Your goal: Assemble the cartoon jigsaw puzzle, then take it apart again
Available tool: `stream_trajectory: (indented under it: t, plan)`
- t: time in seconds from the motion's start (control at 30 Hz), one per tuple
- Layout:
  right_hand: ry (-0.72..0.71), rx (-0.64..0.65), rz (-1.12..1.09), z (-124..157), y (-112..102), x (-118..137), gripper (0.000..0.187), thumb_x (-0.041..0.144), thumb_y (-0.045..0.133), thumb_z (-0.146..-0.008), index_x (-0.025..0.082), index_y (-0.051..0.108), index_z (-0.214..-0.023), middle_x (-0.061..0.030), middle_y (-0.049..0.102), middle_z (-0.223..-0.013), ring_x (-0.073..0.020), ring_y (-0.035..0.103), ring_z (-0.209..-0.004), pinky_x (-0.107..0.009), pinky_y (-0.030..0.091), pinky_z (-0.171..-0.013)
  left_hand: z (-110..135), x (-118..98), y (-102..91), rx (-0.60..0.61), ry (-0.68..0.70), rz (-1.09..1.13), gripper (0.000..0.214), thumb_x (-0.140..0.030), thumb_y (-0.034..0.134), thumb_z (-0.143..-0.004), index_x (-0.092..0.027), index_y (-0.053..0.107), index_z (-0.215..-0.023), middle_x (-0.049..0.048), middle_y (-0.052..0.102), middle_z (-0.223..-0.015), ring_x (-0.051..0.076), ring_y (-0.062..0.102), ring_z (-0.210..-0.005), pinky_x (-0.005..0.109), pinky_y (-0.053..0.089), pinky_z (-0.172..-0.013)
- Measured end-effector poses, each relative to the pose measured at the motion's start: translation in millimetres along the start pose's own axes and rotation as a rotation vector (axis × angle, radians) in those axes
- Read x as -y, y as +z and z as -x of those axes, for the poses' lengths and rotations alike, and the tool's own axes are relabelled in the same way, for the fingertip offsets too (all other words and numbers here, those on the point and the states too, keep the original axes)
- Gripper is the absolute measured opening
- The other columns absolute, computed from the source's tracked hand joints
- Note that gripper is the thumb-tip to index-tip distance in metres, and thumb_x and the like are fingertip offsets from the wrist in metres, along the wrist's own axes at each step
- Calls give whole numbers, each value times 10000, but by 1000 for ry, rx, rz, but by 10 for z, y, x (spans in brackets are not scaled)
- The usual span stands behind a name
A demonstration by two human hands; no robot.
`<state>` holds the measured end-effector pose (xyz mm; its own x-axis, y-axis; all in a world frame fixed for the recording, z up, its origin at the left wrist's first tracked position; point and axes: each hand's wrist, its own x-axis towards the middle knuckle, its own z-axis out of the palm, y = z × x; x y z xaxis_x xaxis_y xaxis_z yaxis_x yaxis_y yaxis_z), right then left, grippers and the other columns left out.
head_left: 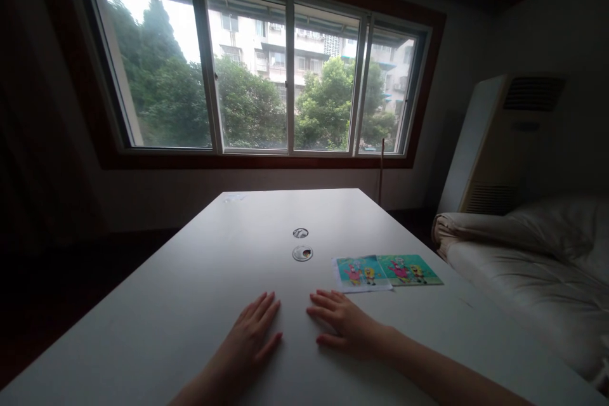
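My left hand (251, 335) lies flat on the white table (157, 304), fingers stretched out and together, holding nothing. My right hand (343, 322) rests flat beside it, fingers spread and pointing left, also holding nothing. A short way beyond my right hand lie two colourful cartoon picture cards: one on white paper (361, 273) and a green one (413, 269) touching its right side. Neither hand touches the cards.
Two round cable holes (302, 253) (300, 233) sit in the table's middle. A wide window (257, 76) fills the far wall. At the right are a bed with white bedding (523, 254) and a standing air conditioner (495, 146).
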<state>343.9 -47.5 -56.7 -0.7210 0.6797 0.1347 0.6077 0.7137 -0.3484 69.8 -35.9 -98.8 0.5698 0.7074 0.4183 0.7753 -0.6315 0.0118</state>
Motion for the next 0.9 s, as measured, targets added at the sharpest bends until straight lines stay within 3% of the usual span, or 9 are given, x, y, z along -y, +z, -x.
stream_trajectory:
  t: [0.9]
  plan:
    - [24, -12, 1, 16, -56, 85, 515, 408, 488, -818, 248, 412, -1301, -76, 352, -1387, -275, 295, -1281, -469, 238, -1047, -20, -130, -143, 78, -63, 48, 458, -375, 447, -865, -184, 432, -1281, 115, 428, -1336, 283, 387, -1224, 445, 373, -980]
